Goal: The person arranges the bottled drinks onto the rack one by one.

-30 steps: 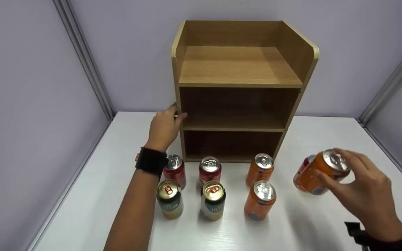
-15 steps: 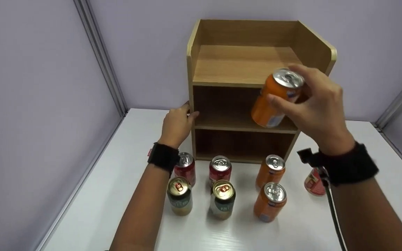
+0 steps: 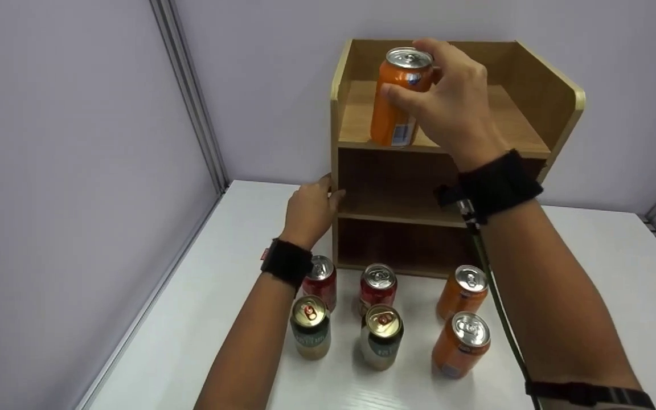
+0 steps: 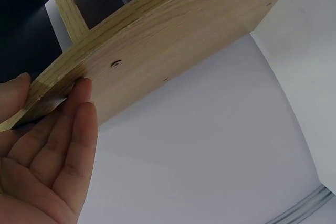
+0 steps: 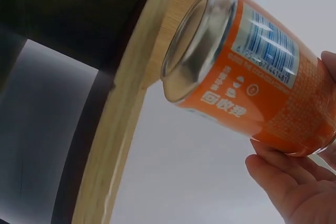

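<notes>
My right hand (image 3: 456, 99) grips an orange soda can (image 3: 390, 108) around its upper part, thumb on the near side. The can is upright in front of the top level of a wooden shelf (image 3: 439, 149), apparently just above its front edge. In the right wrist view the can's silver base and barcode label (image 5: 268, 45) face the camera. My left hand (image 3: 310, 210) holds the shelf's left side panel (image 4: 142, 51), thumb on the front edge and fingers against the outer face. The left wrist view shows those fingers (image 4: 79, 135) along the panel.
On the white table (image 3: 180, 319) before the shelf stand two red cans (image 3: 378, 293), two dark green cans with gold tops (image 3: 382, 341) and two more orange cans (image 3: 459, 347). The left forearm passes close beside the leftmost cans. Pale walls (image 3: 282, 85) enclose the table.
My right hand has lifted the orange can from the table's right side, up and leftward to the shelf's top level. The left hand keeps its hold on the panel while the head view shifts.
</notes>
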Tool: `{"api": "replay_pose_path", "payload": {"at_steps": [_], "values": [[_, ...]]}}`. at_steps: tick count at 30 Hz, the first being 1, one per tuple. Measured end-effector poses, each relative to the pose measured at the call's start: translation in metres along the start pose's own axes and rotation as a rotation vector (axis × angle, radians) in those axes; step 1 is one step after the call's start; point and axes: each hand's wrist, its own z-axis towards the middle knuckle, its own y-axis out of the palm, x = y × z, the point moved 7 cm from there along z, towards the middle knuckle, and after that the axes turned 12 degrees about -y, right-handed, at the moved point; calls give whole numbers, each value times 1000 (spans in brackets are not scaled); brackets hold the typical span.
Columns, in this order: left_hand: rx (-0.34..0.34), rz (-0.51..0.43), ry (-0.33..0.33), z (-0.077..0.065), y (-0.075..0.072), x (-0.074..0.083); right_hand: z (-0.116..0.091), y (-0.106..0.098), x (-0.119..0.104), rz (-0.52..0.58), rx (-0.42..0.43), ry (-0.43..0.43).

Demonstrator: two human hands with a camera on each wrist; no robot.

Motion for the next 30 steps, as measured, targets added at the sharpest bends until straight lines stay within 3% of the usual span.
{"api": "replay_pose_path", "payload": {"at_steps": [3,8,15,22,30], "values": [[21,3,13,-1,-4,0,10,13,5,31,-31,56],[68,38,10,-4,-11,-3,25,35,12,87,-11,115],[24,29,-51,-9,-7,-2,32,54,24,74,-11,153],[-54,28,-92,-9,1,7,34,55,28,54,1,134],[-56,9,-59,-4,5,17,29,45,35,19,-66,145]]}}
